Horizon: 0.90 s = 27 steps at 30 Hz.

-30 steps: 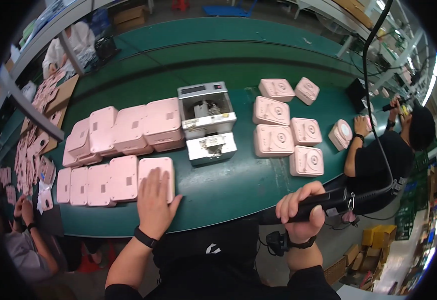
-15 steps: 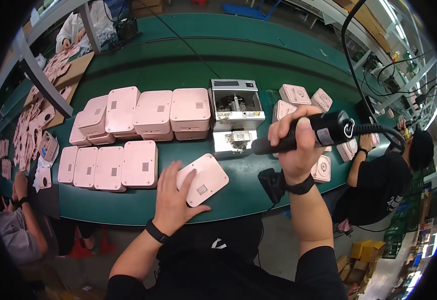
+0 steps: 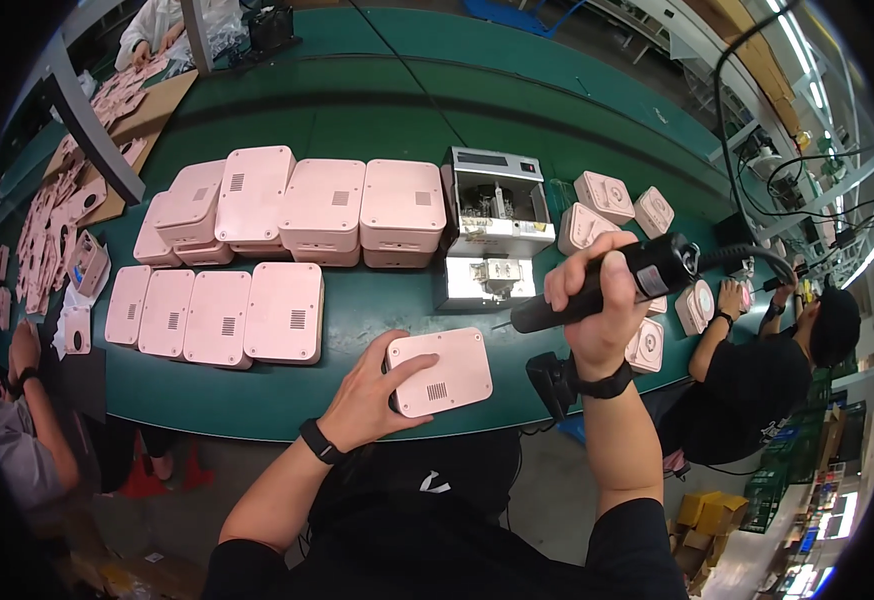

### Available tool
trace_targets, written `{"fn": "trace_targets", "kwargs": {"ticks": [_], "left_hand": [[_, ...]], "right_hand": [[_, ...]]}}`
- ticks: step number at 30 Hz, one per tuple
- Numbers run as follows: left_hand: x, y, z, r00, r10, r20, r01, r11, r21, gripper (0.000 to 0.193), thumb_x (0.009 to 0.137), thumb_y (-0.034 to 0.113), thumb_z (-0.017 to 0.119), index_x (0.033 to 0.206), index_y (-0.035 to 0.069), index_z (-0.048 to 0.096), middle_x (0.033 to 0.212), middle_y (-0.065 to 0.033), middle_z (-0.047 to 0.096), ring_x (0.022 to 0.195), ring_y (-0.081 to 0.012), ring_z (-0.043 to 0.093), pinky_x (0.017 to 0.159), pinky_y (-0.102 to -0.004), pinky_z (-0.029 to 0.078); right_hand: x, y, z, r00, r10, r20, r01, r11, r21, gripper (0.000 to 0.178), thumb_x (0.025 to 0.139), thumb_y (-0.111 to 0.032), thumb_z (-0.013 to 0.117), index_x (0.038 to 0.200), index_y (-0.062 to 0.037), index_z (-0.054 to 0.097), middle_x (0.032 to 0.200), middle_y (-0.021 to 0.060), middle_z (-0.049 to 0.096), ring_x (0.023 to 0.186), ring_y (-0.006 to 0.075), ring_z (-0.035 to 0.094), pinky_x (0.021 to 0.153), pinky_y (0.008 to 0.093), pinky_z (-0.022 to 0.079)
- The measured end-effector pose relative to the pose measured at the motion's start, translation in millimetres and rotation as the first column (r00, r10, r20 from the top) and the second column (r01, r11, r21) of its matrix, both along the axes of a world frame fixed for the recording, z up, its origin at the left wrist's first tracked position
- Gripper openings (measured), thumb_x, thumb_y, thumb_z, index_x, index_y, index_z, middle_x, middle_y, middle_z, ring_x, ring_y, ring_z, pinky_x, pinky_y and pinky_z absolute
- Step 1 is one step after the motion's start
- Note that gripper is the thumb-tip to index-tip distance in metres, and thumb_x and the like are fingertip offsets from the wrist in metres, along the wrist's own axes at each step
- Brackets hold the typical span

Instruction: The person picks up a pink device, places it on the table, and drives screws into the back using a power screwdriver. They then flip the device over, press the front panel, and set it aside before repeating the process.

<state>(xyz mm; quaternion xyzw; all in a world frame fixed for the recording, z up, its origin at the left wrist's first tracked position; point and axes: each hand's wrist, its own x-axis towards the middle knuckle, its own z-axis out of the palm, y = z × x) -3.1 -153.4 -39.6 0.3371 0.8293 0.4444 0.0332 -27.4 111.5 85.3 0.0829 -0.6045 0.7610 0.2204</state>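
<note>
My left hand (image 3: 362,398) is closed around the left end of a pink box-shaped casing (image 3: 462,372) near the table's front edge, thumb and fingers on its sides and top. Its upper face shows a small slotted grille and screws or screw holes at the corners. My right hand (image 3: 597,305) grips a black electric screwdriver (image 3: 657,272), held above the table with its thin bit pointing left. The bit is apart from the casing. Just beyond stands a silver screw feeder (image 3: 492,215), with a metal pick-up block on its front.
Stacked pink casings (image 3: 322,200) fill the back left, with a row of casings (image 3: 219,318) before them. More casings (image 3: 605,195) lie right of the feeder. The screwdriver's cable (image 3: 752,255) runs off right. Co-workers (image 3: 757,350) sit either side; loose pink panels (image 3: 57,225) lie far left.
The casing under my left hand has turned to lie nearly straight, and the hand now grips its end. The screwdriver's bit has come away from the feeder's front.
</note>
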Motion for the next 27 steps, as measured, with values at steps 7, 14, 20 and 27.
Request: {"fn": "trace_targets", "kwargs": {"ticks": [7,14,20,27], "left_hand": [[-3.1,1.4,0.0,1.000,0.000,0.000,0.000,1.000,0.004,0.076,0.063,0.023,0.095,0.133,0.021,0.065,0.141,-0.0182,0.046,0.124,-0.0411,0.056,0.101,-0.0453,0.052],[-4.7,1.6,-1.0,1.000,0.003,-0.013,-0.003,1.000,0.015,0.076,0.062,0.022,0.095,0.133,0.021,0.066,0.140,-0.0179,0.046,0.125,-0.0399,0.055,0.102,-0.0451,0.051],[-2.9,3.3,-2.4,1.000,-0.002,0.003,0.001,1.000,0.020,0.078,0.063,0.022,0.093,0.136,0.025,0.063,0.142,-0.0174,0.045,0.126,-0.0404,0.054,0.103,-0.0456,0.051],[-3.8,12.1,-1.0,1.000,0.001,0.020,-0.001,1.000,-0.010,0.079,0.064,0.023,0.094,0.137,0.027,0.063,0.143,-0.0172,0.045,0.127,-0.0408,0.054,0.103,-0.0460,0.051]], "right_hand": [[6.5,-13.0,-7.8,0.999,0.040,-0.006,-0.040,0.999,-0.025,0.024,0.100,-0.028,0.058,0.104,-0.0060,0.049,0.071,0.0094,0.054,0.054,0.0188,0.051,0.053,0.0362,0.047],[0.9,-20.6,-32.9,0.999,0.037,0.004,-0.037,0.999,0.005,0.027,0.097,-0.028,0.062,0.104,-0.0056,0.049,0.071,0.0102,0.054,0.054,0.0186,0.050,0.053,0.0352,0.046],[6.4,-13.7,-36.3,0.995,0.097,-0.023,-0.097,0.995,-0.013,0.027,0.096,-0.027,0.063,0.104,-0.0053,0.049,0.071,0.0104,0.054,0.054,0.0186,0.049,0.054,0.0349,0.046],[-0.4,-11.0,-4.9,0.996,-0.010,-0.084,0.010,1.000,-0.007,0.021,0.099,-0.023,0.058,0.105,-0.0047,0.050,0.071,0.0105,0.055,0.055,0.0193,0.051,0.055,0.0352,0.047]]}}
